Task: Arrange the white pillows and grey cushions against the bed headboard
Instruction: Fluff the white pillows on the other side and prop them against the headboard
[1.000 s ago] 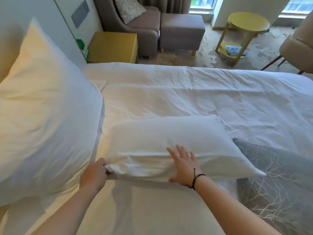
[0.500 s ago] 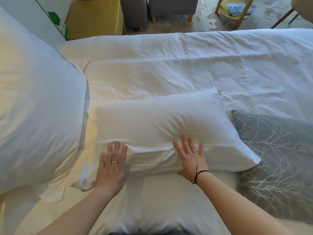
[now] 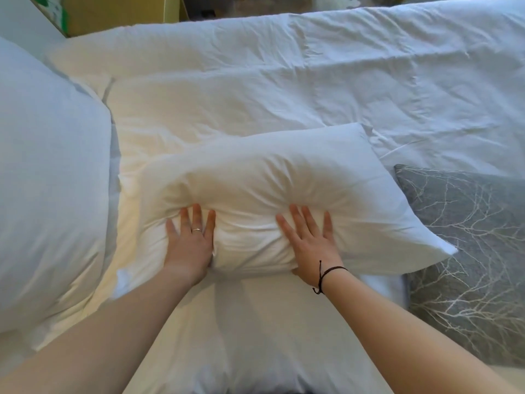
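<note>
A white pillow (image 3: 272,189) lies flat across the middle of the bed. My left hand (image 3: 191,240) presses flat on its near left part, fingers spread, a ring on one finger. My right hand (image 3: 309,243) presses flat on its near right part, fingers apart, a black cord round the wrist. A larger white pillow (image 3: 48,180) stands at the left side. A grey cushion (image 3: 466,251) with a pale branch pattern lies at the right, its left edge tucked under the white pillow's corner. The headboard is out of view.
The white duvet (image 3: 341,75) covers the bed beyond the pillows, creased. A yellow bedside cabinet (image 3: 119,12) stands past the bed's far left corner, with a wall (image 3: 22,21) beside it. Bare white sheet (image 3: 255,336) lies between my forearms.
The view has tilted down and closer to the bed. My left hand let go of the pillow's corner and moved right onto its top; both hands now press flat into the pillow.
</note>
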Available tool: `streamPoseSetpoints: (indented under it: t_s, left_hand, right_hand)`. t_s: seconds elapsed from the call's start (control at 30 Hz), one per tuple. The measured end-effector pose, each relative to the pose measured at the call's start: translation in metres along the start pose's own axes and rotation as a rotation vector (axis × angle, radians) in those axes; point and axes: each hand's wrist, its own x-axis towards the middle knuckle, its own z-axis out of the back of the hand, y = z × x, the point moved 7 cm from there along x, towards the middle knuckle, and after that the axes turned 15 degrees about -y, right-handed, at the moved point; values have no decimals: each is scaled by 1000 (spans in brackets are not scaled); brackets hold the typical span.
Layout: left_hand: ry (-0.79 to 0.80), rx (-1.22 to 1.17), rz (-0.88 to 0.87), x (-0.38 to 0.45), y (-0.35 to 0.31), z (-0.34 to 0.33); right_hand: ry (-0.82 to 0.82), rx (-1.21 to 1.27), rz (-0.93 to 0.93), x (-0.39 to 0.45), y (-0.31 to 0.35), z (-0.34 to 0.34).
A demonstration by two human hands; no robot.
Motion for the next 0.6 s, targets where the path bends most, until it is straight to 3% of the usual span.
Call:
streamPoseSetpoints:
  t_s: [0.13, 0.3, 0.5, 0.6]
  left_hand:
    - [-15, -46, -30, 23, 18, 7]
    - [-71, -21, -45, 37, 45, 32]
    - [-234, -18, -30, 24, 65, 74]
    - [-293, -25, -6, 22, 90, 106]
  right_hand:
    - [-121, -133, 69, 9, 4, 17]
    - [-405, -154, 183, 26, 17, 55]
    - [-213, 29, 79, 50, 22, 86]
    - [-273, 170, -36, 57, 23, 129]
